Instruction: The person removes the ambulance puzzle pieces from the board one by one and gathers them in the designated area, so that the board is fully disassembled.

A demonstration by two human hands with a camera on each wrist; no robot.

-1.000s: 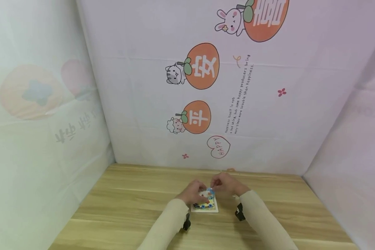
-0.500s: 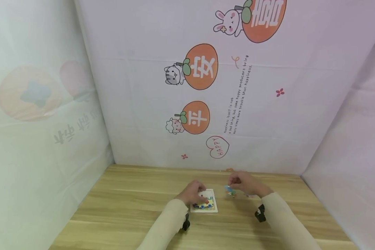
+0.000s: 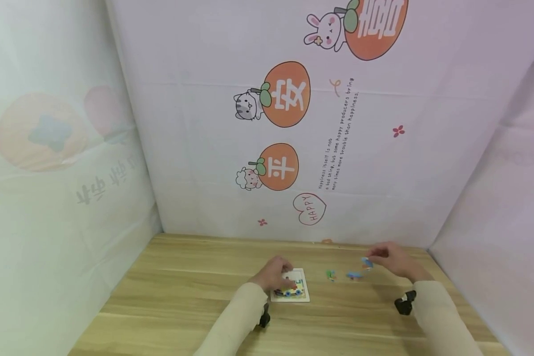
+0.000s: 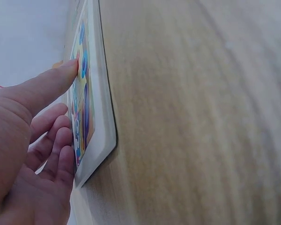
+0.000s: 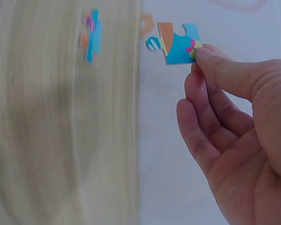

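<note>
My left hand (image 3: 272, 274) rests on a small white-framed puzzle board (image 3: 299, 275) on the table. In the left wrist view its thumb touches the printed face, while the other fingers lie loosely bent by the board's edge. The lower part of the board bears a vehicle picture with blue wheels; its upper strip is bare white. Off to the right, my right hand (image 3: 392, 258) pinches a jigsaw piece (image 5: 180, 49) between thumb and forefinger. That piece is blue and orange with a small pink and yellow patch. It is held up above the table.
Two loose spots of pieces lie between the hands: a green piece (image 3: 331, 275) and a blue piece (image 3: 353, 275). A white printed cloth (image 3: 222, 148) rises behind the wooden table (image 3: 196, 291), with more white cloth at both sides.
My right hand has moved from above the board to the right, carrying the jigsaw piece past the loose pieces. My left hand stays on the puzzle board.
</note>
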